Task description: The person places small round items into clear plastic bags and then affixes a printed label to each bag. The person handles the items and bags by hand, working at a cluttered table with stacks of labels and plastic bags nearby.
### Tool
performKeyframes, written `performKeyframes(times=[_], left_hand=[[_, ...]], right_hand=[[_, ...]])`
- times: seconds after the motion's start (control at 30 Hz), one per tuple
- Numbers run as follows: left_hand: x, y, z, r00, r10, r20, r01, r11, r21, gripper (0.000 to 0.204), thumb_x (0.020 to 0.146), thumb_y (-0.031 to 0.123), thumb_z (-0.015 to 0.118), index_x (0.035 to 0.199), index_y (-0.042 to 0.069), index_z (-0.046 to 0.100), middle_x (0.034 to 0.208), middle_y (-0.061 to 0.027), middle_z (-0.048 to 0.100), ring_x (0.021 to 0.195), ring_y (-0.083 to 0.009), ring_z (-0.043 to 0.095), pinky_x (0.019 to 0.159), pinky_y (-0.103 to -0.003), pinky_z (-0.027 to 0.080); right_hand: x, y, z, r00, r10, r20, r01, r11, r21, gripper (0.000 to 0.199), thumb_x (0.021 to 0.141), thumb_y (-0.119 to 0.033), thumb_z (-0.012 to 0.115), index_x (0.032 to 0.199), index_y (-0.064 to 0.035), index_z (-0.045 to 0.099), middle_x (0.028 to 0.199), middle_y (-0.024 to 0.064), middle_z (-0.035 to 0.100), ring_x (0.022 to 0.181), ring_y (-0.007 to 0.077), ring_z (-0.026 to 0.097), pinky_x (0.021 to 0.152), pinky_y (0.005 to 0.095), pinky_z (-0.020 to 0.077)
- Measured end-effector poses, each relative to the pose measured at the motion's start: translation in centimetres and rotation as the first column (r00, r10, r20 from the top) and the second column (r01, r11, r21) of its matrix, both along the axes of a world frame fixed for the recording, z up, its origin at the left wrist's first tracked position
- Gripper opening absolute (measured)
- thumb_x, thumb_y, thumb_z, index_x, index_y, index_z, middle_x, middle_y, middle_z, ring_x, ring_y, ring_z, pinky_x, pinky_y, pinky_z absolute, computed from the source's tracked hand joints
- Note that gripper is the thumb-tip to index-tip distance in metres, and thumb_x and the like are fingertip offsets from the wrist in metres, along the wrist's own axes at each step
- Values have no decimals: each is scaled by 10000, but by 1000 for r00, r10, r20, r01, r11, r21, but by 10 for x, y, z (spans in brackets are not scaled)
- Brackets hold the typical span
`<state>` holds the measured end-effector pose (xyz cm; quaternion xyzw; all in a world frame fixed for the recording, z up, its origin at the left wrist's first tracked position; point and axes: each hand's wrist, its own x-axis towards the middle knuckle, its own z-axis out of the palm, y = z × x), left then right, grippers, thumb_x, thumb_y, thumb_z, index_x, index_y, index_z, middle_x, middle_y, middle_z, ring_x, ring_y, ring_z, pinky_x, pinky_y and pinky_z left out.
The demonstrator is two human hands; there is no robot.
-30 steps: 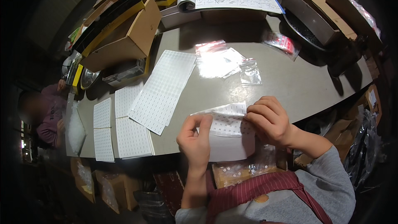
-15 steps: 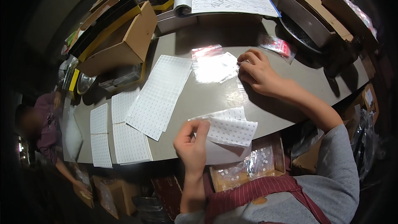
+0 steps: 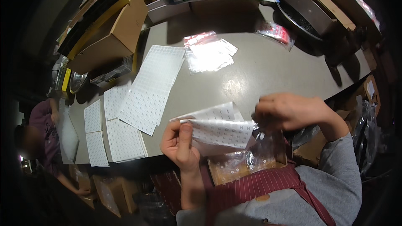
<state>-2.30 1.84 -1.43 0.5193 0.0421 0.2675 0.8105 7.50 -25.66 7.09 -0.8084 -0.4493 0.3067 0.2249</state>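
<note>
My left hand (image 3: 182,144) pinches the left end of a folded white sticker sheet (image 3: 220,134) between thumb and fingers. The sheet carries rows of small dark printed marks and hangs over the table's front edge, with another pale sheet (image 3: 217,111) behind it. Close to the sheet's right end is my right hand (image 3: 289,111), its fingers curled together and slightly blurred; what they hold, if anything, is hidden. Beyond the hands, on the grey table (image 3: 247,71), small clear bags with white cards (image 3: 209,54) lie in a glaring pile.
Further sticker sheets (image 3: 153,83) and banded stacks (image 3: 96,134) lie at left. A red-and-clear packet (image 3: 274,33) is at the back right. Below the sheet sits an open cardboard box (image 3: 272,159) with plastic bags and small round pieces. Another person (image 3: 44,121) is at far left.
My right hand has come back from the pile of small bags to the right end of the sticker sheet. The sheet in my left hand has tilted and bent.
</note>
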Motion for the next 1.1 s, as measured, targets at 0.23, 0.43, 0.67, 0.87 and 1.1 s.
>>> performKeyframes(times=[0.23, 0.43, 0.67, 0.87, 1.1], left_hand=[[-1, 2, 4, 1000, -20, -6, 21, 998, 64, 73, 958, 31, 676, 952, -41, 680, 908, -59, 692, 829, -105, 616, 805, -227, 477], [1, -8, 1, 998, -7, -68, 15, 992, 121, 83, 924, 24, 715, 939, -53, 690, 888, -48, 681, 825, -107, 608, 808, -225, 458], [-2, 0, 11, 986, -95, -140, 143, 909, 390, 107, 863, 6, 751, 947, -61, 755, 1066, -124, 701, 942, -178, 646, 849, -293, 489], [-4, 0, 11, 969, -111, -222, 190, 909, 371, 130, 861, -4, 784, 981, -51, 763, 991, -112, 721, 908, -202, 687, 826, -298, 521], [0, -2, 11, 964, -157, -215, 239, 866, 439, 123, 879, -1, 771, 986, -60, 758, 954, -100, 715, 868, -185, 678, 779, -288, 518]], right_hand=[[-11, 6, 17, 985, -160, 72, 129, 940, 316, 224, 954, -189, 682, 1060, 1, 629, 981, 147, 638, 924, 305, 658, 802, 412, 531], [6, 45, -2, 928, -285, 239, 102, 812, 575, 410, 949, -198, 679, 1284, -10, 535, 1044, 173, 665, 974, 330, 680, 858, 403, 550], [10, 61, -19, 976, -186, -114, 218, 818, 533, 319, 1012, -112, 625, 1310, -5, 581, 1113, 160, 697, 992, 218, 689, 853, 345, 544], [11, 58, -19, 943, -241, -229, 325, 812, 485, 306, 1006, -121, 594, 1296, -26, 572, 994, 167, 674, 898, 243, 687, 804, 349, 532], [15, 64, -25, 974, -213, -75, 221, 828, 516, 370, 911, -142, 699, 1240, -9, 596, 1068, 176, 665, 945, 311, 685, 822, 383, 547]])
